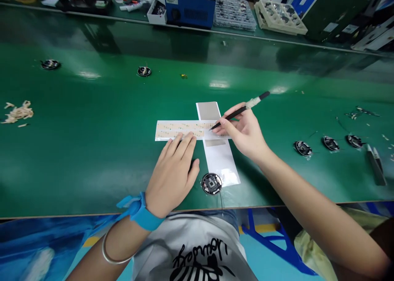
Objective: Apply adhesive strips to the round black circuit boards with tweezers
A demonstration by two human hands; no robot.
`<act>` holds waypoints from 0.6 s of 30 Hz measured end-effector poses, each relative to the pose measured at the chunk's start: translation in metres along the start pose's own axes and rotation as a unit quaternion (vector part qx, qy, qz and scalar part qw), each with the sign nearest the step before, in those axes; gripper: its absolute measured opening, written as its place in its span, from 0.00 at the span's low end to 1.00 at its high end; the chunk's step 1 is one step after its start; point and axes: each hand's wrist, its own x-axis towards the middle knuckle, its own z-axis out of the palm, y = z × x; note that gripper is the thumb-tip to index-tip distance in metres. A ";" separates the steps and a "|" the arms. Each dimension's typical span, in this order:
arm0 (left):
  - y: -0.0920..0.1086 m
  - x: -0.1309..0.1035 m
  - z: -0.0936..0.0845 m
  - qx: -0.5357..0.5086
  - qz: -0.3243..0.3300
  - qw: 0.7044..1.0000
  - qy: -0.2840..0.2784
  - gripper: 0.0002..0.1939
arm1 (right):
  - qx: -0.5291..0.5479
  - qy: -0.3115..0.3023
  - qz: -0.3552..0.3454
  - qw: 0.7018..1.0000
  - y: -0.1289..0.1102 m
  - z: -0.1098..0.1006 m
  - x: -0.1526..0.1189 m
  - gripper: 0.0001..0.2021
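Observation:
My left hand (172,174) lies flat with its fingers stretched out, fingertips pressing the lower edge of a pale strip sheet (168,126) that carries rows of small tan pieces. In my right hand (249,135) is a pair of slim black tweezers (237,113) with whitish tape wrapped near the back end. Their tip points down at the right part of the strip sheet; whether it grips a piece is too small to tell. Crossing under the strip is a white sheet (221,162) with grey patches. A round black electronic part (211,184) with a thin wire sits at its near end.
More round parts lie at the right (303,148) and far left (51,64). Scissor-like snips (376,166) rest near the right edge. Beige scraps (20,112) are heaped at left. A back shelf holds a blue box unit (190,8) and compartment trays (235,13).

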 end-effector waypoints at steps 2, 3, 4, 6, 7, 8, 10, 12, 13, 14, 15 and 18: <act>0.001 -0.001 0.003 0.005 -0.003 1.000 0.008 0.25 | -0.004 0.007 0.003 1.000 0.009 0.000 0.003 0.18; 0.001 -0.002 0.003 0.008 -0.006 1.000 0.013 0.25 | -0.008 0.018 0.004 1.000 0.012 -0.003 0.003 0.18; 0.002 -0.003 0.003 0.009 -0.009 1.000 0.017 0.25 | -0.011 0.029 0.006 1.000 0.015 -0.006 0.001 0.18; 0.003 -0.005 0.003 0.009 -0.010 1.000 0.021 0.25 | -0.014 0.048 0.011 0.999 0.022 -0.015 -0.003 0.18; 0.003 -0.005 0.003 0.010 -0.010 1.000 0.024 0.25 | -0.013 0.055 0.013 0.998 0.025 -0.019 -0.005 0.19; 0.003 -0.005 0.002 0.012 -0.011 0.999 0.028 0.25 | -0.012 0.059 0.015 0.998 0.028 -0.022 -0.007 0.19; 0.004 -0.004 0.002 0.014 -0.012 0.999 0.032 0.25 | -0.009 0.061 0.017 0.998 0.033 -0.025 -0.008 0.19; 0.004 -0.004 0.002 0.012 -0.012 0.999 0.029 0.25 | -0.012 0.063 0.019 0.998 0.035 -0.025 -0.008 0.18; 0.004 -0.004 0.003 0.010 -0.010 1.000 0.026 0.25 | -0.014 0.066 0.021 0.998 0.036 -0.024 -0.007 0.17; 0.004 -0.004 0.003 0.008 -0.008 1.000 0.023 0.25 | -0.017 0.068 0.023 0.997 0.036 -0.024 -0.007 0.17; 0.004 -0.004 0.003 0.009 -0.005 1.000 0.022 0.25 | -0.018 0.070 0.026 0.997 0.036 -0.023 -0.006 0.17; 0.004 -0.005 0.003 0.018 0.003 1.000 0.023 0.25 | -0.007 0.072 0.038 0.997 0.035 -0.022 -0.006 0.18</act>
